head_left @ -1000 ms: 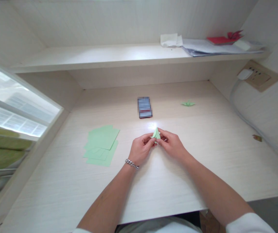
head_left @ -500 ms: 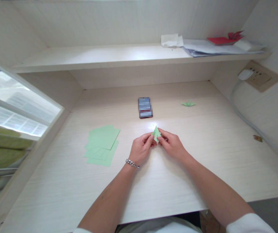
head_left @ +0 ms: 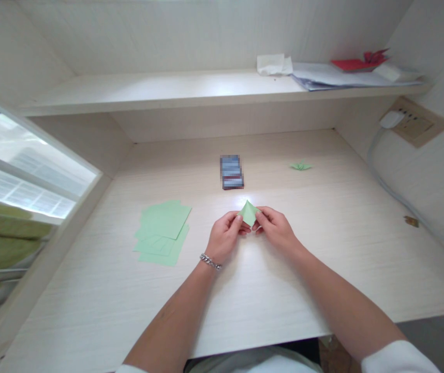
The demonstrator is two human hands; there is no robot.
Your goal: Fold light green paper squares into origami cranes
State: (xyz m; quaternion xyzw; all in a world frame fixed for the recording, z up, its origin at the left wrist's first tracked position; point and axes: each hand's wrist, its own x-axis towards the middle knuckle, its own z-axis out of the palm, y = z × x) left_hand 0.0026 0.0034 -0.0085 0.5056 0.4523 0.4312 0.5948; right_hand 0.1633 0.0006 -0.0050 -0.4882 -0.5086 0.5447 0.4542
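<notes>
Both of my hands pinch a small folded piece of green origami paper (head_left: 249, 213) over the middle of the desk. Its outline is a diamond with one point facing away from me. My left hand (head_left: 225, 233) grips its left corner between thumb and fingers, a chain bracelet on that wrist. On the opposite corner, the thumb and fingers of my right hand (head_left: 275, 228) are closed. The paper's underside and some fingertips are hidden. To the left lies a loose pile of green paper sheets (head_left: 163, 223).
A phone (head_left: 232, 172) with a blurred screen lies beyond my hands. Farther right sits a folded green paper figure (head_left: 301, 166). A cable (head_left: 385, 184) runs from the wall socket (head_left: 419, 124) down the right side. The shelf (head_left: 167, 88) above holds papers and a red folded figure.
The folded paper has gone from a narrow, creased shape to a wider, smoother diamond. My thumbs have moved apart toward its side corners.
</notes>
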